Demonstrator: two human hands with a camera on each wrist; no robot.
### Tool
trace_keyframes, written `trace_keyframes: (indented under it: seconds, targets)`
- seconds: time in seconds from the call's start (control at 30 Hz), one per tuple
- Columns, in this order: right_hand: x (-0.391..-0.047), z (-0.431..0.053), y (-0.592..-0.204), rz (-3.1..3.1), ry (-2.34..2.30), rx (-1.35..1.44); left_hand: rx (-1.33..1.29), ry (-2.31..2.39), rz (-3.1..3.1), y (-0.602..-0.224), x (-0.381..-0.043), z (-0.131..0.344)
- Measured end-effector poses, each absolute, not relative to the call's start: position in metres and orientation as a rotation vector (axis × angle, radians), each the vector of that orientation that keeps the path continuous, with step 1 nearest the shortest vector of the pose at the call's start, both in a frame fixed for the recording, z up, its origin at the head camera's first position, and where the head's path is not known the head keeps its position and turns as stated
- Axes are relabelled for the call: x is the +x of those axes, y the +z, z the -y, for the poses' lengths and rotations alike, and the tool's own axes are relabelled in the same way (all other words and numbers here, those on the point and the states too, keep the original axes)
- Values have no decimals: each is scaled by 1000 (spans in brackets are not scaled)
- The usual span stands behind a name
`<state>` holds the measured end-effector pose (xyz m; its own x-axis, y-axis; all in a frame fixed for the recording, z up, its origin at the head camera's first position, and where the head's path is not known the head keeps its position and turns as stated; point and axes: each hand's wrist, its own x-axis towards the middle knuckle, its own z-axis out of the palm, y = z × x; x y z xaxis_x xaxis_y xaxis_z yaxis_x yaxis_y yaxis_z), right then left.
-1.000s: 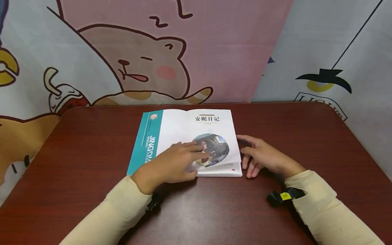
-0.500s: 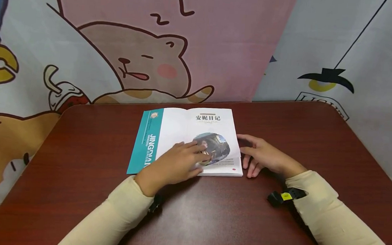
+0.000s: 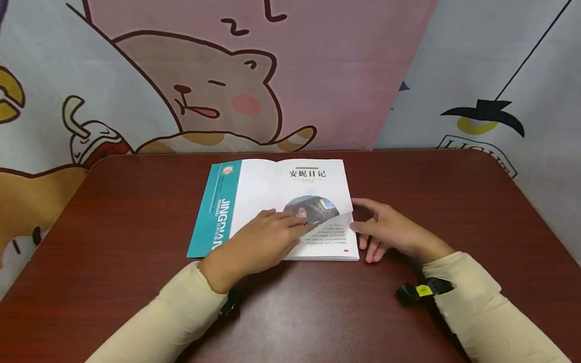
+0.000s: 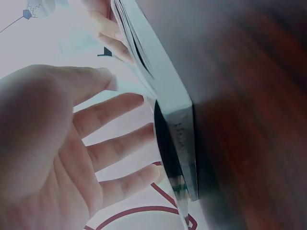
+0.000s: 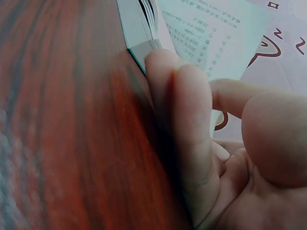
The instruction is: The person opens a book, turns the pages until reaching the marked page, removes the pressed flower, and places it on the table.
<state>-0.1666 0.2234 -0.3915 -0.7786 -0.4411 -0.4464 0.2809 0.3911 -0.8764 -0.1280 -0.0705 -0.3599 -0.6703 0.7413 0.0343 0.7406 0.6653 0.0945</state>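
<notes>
An open paperback book [image 3: 257,188] lies on the table, its teal-edged cover flap on the left and a white title page [image 3: 315,183] with a round picture on the right. My left hand [image 3: 262,241] lies over its lower part, pinching the near edge of the title page, which bends up and bares printed text [image 3: 331,237] below. In the left wrist view, thumb and fingers are on either side of the lifted paper [image 4: 127,79]. My right hand [image 3: 397,232] rests beside the book's right edge, fingers loosely bent; its index fingertip is by the page edge.
The reddish-brown wooden table [image 3: 281,325] extends around the book. Behind it hangs a cloth backdrop [image 3: 347,68] with cartoon drawings. A black wrist strap with a yellow label [image 3: 423,290] is under the right sleeve.
The title page's lower right corner has lifted and bent back, showing more text underneath. My left thumb has gone out of sight behind the hand. The right hand has barely moved.
</notes>
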Motion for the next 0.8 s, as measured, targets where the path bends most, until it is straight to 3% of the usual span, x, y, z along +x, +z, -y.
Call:
trace_keyframes:
  seconds: [0.8]
  targets:
    - [-167, -224, -392, -2034, -1414, -182, 1379, 148, -3047, -357, -130, 70]
